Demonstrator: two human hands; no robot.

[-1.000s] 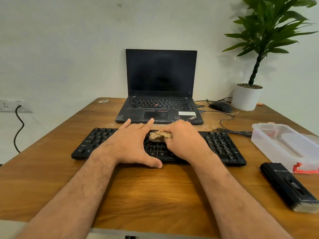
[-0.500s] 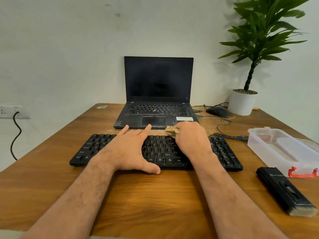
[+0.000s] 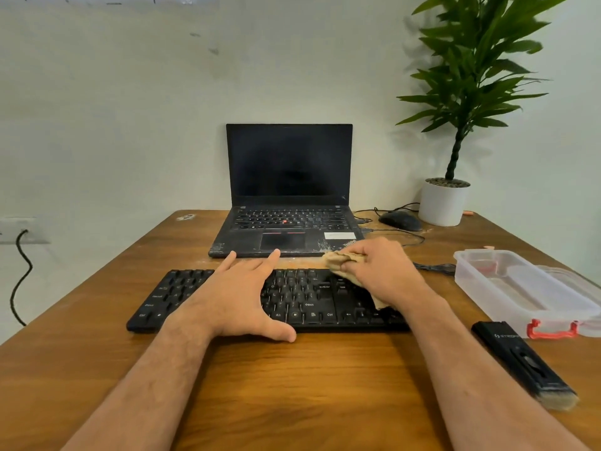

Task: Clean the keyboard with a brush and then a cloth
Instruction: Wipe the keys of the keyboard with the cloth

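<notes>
A black keyboard (image 3: 302,299) lies across the middle of the wooden table (image 3: 292,385). My left hand (image 3: 237,294) rests flat on its left half, fingers spread and straight, thumb at the front edge. My right hand (image 3: 380,271) grips a crumpled tan cloth (image 3: 340,260) over the keyboard's right part, near its back edge; a bit of cloth shows under the wrist. A black brush (image 3: 523,362) with pale bristles lies on the table to the right, apart from both hands.
An open black laptop (image 3: 289,190) stands behind the keyboard. A mouse (image 3: 400,220) with its cable and a potted plant (image 3: 444,203) sit at the back right. A clear plastic box (image 3: 520,288) with a red clasp is at the right edge.
My right hand has carried the cloth from the keyboard's middle to its right part, toward the back edge. My left hand has stayed in place. The camera has tilted up.
</notes>
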